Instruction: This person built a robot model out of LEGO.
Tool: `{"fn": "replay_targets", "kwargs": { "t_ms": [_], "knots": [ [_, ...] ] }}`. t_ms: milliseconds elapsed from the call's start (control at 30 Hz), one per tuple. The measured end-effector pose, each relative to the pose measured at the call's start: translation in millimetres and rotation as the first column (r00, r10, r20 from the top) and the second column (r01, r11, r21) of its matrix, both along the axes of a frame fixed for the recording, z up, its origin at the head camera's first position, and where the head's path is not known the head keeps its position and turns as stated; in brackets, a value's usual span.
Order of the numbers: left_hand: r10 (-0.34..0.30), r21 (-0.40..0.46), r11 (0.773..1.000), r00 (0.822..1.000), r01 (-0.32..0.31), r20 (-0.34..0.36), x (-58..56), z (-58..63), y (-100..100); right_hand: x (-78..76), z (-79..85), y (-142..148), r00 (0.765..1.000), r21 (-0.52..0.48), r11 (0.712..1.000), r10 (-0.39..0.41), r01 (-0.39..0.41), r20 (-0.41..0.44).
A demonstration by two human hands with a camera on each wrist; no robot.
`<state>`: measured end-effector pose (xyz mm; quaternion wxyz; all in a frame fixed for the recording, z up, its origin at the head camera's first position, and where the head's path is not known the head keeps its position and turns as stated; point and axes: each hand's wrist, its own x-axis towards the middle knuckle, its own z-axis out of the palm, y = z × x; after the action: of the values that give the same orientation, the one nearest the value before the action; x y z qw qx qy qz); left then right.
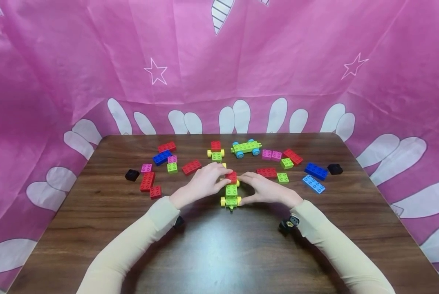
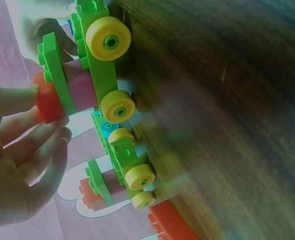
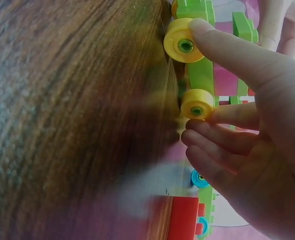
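Note:
At the table's middle stands a toy car with a green wheeled base [image 2: 103, 75], yellow wheels [image 3: 180, 42], a pink brick [image 2: 81, 86], a green plate brick [image 1: 231, 190] and a red brick [image 1: 232, 177] stacked on top. My left hand [image 1: 204, 184] pinches the red brick between thumb and fingers. With my right hand [image 1: 266, 189] I hold the car's side: the thumb lies on the near wheel, the index fingertip at the far one, and the other fingers bend beyond it.
Behind the car are a similar yellow-wheeled car [image 1: 216, 156] and a green base with blue wheels [image 1: 246, 148]. Loose bricks lie on both sides, including red bricks [image 1: 147, 181], a dark blue brick [image 1: 316, 171], a light blue brick [image 1: 313, 184] and black bricks [image 1: 132, 175]. A pink cloth [image 1: 190, 53] hangs behind the table.

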<state>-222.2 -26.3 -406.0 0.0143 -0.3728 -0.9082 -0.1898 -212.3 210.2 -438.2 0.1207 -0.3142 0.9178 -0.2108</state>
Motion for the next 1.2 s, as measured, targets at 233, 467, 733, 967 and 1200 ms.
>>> {"fn": "replay_targets", "kwargs": {
  "t_ms": [233,467,733,967,1200],
  "knots": [
    [-0.051,-0.035,0.998,0.999,0.051,-0.001,-1.0,0.9,-3.7,1.4,1.6,-0.1,1.0,-0.002,1.0,-0.005,0.005,0.006],
    [-0.036,0.09,0.996,0.997,0.029,0.074,-1.3,-3.4,-5.2,3.3,-0.4,0.8,0.999,0.013,1.0,-0.017,0.016,0.028],
    [-0.01,0.133,0.991,0.996,-0.002,0.087,-3.1,-5.1,-5.9,0.7,-0.1,-0.2,1.0,0.018,1.0,-0.012,0.012,0.012],
    [-0.002,0.132,0.991,0.998,-0.006,0.063,-0.5,-9.0,-7.2,0.8,-1.2,-0.8,1.0,0.024,1.0,-0.02,0.019,0.021],
    [0.003,0.073,0.997,0.999,0.0,-0.037,2.5,-8.9,-4.4,0.5,0.5,-1.2,0.999,0.024,1.0,0.007,-0.006,-0.04]
  ]
}}
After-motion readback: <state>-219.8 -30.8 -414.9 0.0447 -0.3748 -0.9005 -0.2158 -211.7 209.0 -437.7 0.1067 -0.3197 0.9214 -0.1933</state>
